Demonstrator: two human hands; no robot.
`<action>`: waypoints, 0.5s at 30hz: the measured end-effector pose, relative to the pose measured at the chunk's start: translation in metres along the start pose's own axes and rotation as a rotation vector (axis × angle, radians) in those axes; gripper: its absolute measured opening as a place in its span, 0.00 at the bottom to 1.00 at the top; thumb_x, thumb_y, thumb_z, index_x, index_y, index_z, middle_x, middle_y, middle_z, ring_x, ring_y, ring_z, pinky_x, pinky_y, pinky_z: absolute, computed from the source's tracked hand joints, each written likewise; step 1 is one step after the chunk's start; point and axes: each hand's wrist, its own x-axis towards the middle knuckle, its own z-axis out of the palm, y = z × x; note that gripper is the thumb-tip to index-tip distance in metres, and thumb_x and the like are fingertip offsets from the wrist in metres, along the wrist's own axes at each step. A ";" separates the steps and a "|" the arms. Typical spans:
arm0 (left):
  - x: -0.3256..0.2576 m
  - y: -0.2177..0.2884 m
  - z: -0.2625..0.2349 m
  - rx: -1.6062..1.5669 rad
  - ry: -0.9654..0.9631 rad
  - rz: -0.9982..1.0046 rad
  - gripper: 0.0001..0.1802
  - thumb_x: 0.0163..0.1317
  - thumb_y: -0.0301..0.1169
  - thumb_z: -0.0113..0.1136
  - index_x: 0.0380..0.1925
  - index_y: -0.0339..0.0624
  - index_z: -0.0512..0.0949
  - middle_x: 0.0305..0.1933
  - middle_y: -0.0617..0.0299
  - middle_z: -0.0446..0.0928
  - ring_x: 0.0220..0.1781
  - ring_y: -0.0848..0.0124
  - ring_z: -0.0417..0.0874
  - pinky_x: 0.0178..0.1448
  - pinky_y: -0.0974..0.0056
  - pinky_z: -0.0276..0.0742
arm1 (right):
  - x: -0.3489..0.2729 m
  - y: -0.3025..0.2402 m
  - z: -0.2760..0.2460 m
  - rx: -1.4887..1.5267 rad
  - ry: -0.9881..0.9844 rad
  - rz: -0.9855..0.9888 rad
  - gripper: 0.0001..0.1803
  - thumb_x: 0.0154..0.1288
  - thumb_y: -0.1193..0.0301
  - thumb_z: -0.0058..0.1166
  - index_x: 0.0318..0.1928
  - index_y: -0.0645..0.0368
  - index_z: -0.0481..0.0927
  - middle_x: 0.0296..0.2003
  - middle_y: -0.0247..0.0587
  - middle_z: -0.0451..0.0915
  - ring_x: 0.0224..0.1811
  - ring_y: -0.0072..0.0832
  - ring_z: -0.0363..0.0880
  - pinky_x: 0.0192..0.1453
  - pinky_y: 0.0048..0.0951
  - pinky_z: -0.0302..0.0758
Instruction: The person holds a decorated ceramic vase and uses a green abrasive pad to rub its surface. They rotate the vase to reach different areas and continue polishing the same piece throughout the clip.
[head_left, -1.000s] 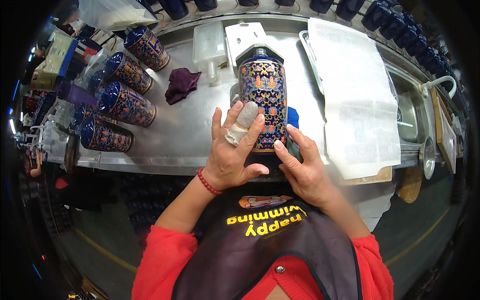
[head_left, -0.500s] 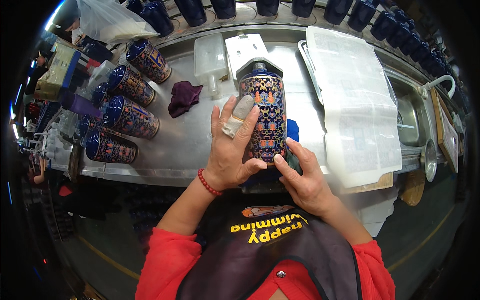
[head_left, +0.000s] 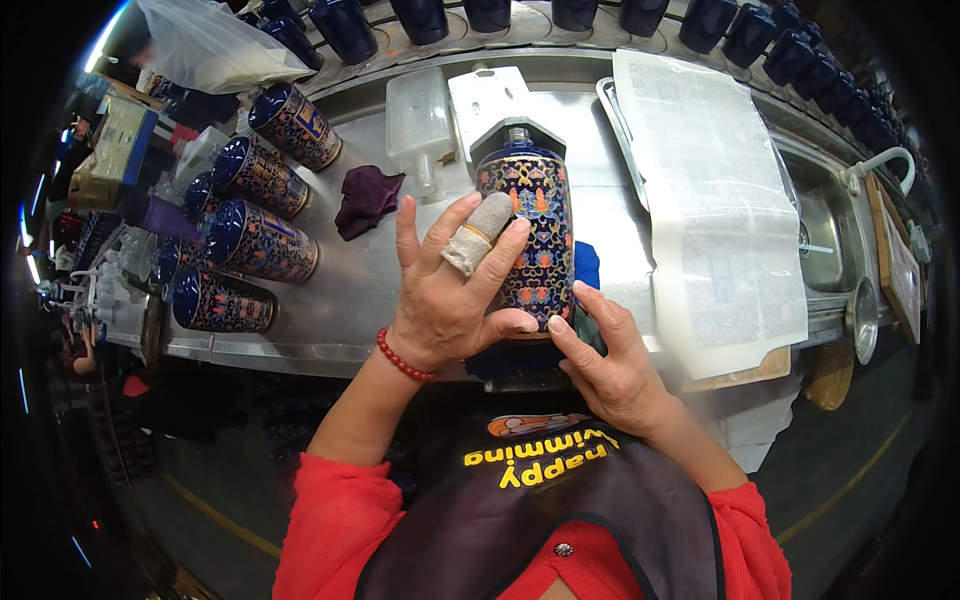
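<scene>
A dark blue bottle [head_left: 537, 235] covered in a red, gold and blue floral pattern lies before me, its neck pointing away from me. The neck end rests at a grey holder [head_left: 490, 135]. My left hand [head_left: 445, 285] is spread along the bottle's left side, its fingertips on the patterned surface. A grey cloth cover [head_left: 478, 235] wraps one of its fingers. My right hand [head_left: 612, 360] touches the bottle's near right corner with thumb and forefinger, the fingers apart. Beside that corner lies a blue cloth [head_left: 586, 265], partly hidden.
Several patterned bottles [head_left: 262, 240] stand at the left, near a crumpled purple cloth [head_left: 368, 200]. A clear plastic container [head_left: 418, 120] lies behind. Translucent printed sheets [head_left: 710, 210] cover the right side, beside a sink [head_left: 825, 225]. Plain blue bottles [head_left: 487, 12] line the far conveyor.
My left hand has shifted slightly left and down along the bottle, its fingers spread wider. My right hand stays nearly in place. Bottles on the far conveyor have moved right.
</scene>
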 end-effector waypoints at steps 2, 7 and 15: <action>0.001 -0.001 -0.003 -0.002 -0.017 -0.006 0.49 0.69 0.74 0.38 0.67 0.46 0.79 0.67 0.52 0.80 0.75 0.54 0.69 0.86 0.40 0.30 | 0.001 0.000 0.000 -0.019 0.014 -0.011 0.39 0.55 0.82 0.68 0.69 0.53 0.76 0.72 0.62 0.64 0.70 0.57 0.70 0.71 0.51 0.71; 0.003 0.003 -0.001 0.007 0.010 -0.013 0.47 0.67 0.74 0.41 0.65 0.47 0.81 0.63 0.54 0.81 0.71 0.53 0.71 0.85 0.34 0.35 | 0.003 0.001 -0.002 -0.065 0.028 -0.030 0.37 0.56 0.78 0.69 0.68 0.52 0.78 0.70 0.59 0.67 0.67 0.53 0.74 0.67 0.49 0.75; -0.001 0.005 -0.001 -0.066 0.040 -0.059 0.44 0.69 0.72 0.41 0.64 0.49 0.82 0.62 0.55 0.81 0.71 0.54 0.70 0.84 0.34 0.38 | 0.005 0.001 -0.006 -0.022 0.014 -0.037 0.38 0.53 0.78 0.70 0.68 0.53 0.78 0.69 0.60 0.68 0.66 0.53 0.75 0.66 0.50 0.75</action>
